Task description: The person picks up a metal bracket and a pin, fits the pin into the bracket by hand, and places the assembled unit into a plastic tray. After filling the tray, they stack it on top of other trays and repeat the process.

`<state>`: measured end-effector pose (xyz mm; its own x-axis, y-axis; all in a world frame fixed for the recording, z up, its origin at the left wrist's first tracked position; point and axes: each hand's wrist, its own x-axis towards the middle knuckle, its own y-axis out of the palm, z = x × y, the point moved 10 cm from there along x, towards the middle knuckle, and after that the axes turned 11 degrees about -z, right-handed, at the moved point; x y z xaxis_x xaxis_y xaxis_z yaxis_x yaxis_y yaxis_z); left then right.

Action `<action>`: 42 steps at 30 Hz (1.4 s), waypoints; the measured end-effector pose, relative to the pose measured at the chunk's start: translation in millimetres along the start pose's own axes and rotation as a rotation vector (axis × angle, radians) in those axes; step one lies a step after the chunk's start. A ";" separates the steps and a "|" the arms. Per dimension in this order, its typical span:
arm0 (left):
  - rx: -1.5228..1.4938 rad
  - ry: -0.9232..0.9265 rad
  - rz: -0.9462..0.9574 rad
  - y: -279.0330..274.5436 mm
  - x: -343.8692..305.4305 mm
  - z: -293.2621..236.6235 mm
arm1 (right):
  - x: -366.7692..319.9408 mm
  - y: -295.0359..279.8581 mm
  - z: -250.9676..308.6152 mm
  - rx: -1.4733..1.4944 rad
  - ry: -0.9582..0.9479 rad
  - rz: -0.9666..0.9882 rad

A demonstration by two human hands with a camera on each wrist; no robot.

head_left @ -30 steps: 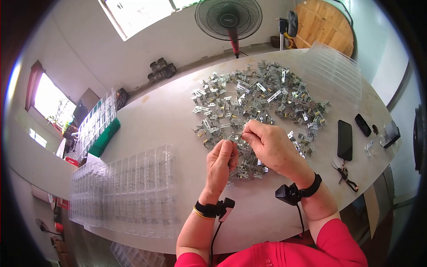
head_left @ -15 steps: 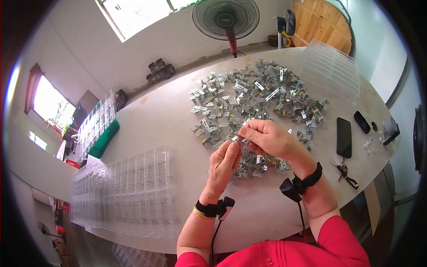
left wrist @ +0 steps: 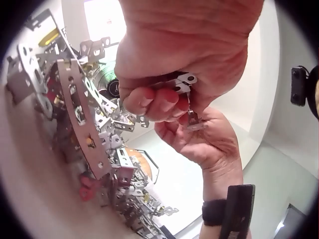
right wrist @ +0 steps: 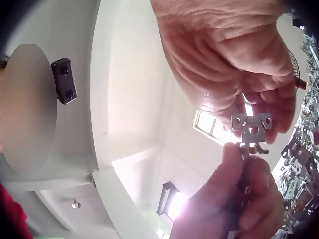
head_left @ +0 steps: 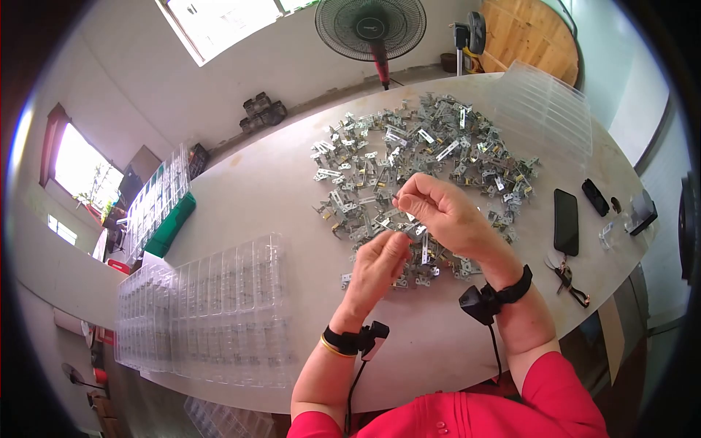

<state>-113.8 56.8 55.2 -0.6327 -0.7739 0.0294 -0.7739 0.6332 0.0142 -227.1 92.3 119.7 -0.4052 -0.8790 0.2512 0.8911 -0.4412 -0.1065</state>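
Observation:
Over the near side of a pile of small metal brackets (head_left: 365, 175), both hands work close together. The left hand (head_left: 376, 270) grips a silver bracket with punched holes (left wrist: 185, 80), its fingers curled round it and hiding much of it. Slightly above and to the right in the head view, the right hand (head_left: 447, 217) has thumb and forefinger pinched together. A thin, flat metal piece with holes (right wrist: 251, 124) shows at the right fingertips in the right wrist view, just above the left thumb; whether it is joined to the bracket, I cannot tell.
Clear compartment trays (head_left: 226, 306) lie on the table at left, another clear tray (head_left: 544, 109) at back right. On the right are a phone (head_left: 565, 221), pliers (head_left: 566, 281) and a black case (head_left: 595, 198). A fan (head_left: 371, 28) stands behind the table.
The hands, together at their fingertips half a second ago, have drawn a little apart. My right hand moved up and away; my left shifted slightly right.

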 end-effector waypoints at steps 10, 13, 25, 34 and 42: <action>-0.400 -0.271 0.016 -8.5 3.8 17.0 | -16.4 15.9 36.4 -0.261 -0.326 0.190; -0.507 -0.289 0.126 -2.9 3.9 17.5 | -15.2 11.0 39.8 -0.257 -0.338 0.135; -0.526 0.243 -0.124 -28.0 10.7 -18.7 | 7.6 -16.1 -10.1 0.302 0.092 -0.187; -0.483 0.285 -0.234 -47.1 13.1 -12.7 | 2.4 11.3 -35.1 0.261 0.234 -0.088; -0.478 0.147 -0.226 -42.3 14.1 1.7 | -9.1 4.6 15.4 -0.014 0.004 -0.105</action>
<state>-90.0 19.1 53.4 -0.4150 -0.9029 0.1122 -0.7686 0.4139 0.4877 -216.1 101.1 131.7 -0.4973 -0.8284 0.2577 0.8406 -0.5336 -0.0932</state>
